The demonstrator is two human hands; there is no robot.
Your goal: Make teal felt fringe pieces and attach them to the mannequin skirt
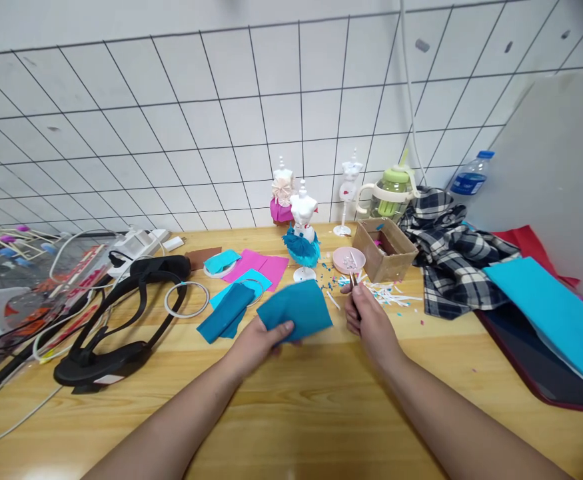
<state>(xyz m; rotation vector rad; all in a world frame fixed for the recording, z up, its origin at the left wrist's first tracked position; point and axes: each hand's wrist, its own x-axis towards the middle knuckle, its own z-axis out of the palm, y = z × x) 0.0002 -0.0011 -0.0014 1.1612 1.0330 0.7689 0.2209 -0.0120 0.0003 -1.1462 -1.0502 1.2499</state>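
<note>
Between the thumb and fingers of my left hand is a teal crepe paper sheet, raised over the table with a slight bend. My right hand is closed round a slim dark tool with a narrow metal tip pointing away from me; whether it is scissors or tweezers I cannot tell. The tool is apart from the sheet. Just beyond the sheet stands a small white dress form with a ruffled teal skirt. A folded teal piece lies left of my left hand.
Paper scraps litter the wood near a pink dish and a cardboard box. Two more dress forms stand behind. Pink sheets, a black headset strap and cables lie left; a plaid cloth lies right.
</note>
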